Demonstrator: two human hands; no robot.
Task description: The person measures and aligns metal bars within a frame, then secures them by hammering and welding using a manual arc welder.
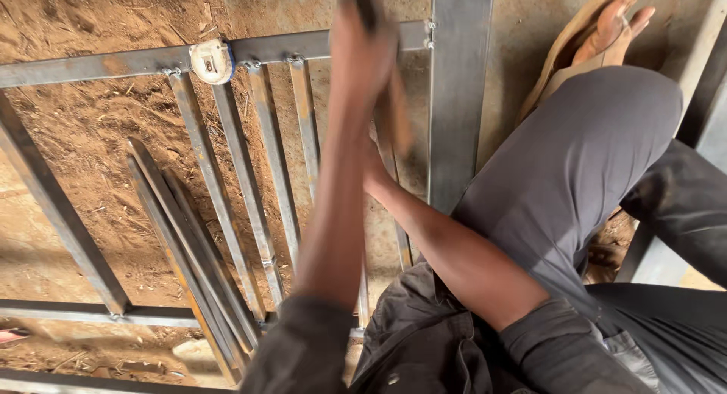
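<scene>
Left hand blurred — grip unclear; right hand hidden behind it.

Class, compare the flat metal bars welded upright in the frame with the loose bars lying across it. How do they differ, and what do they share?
1. The welded bars join the top rail at weld spots; the loose bars touch no rail end.
2. The welded bars are evenly spaced; the loose bars lie bunched together.
3. The welded bars run nearly parallel; the loose bars slant across them.
Both are flat, grey, rust-flecked steel strips over the dirt floor.
</scene>
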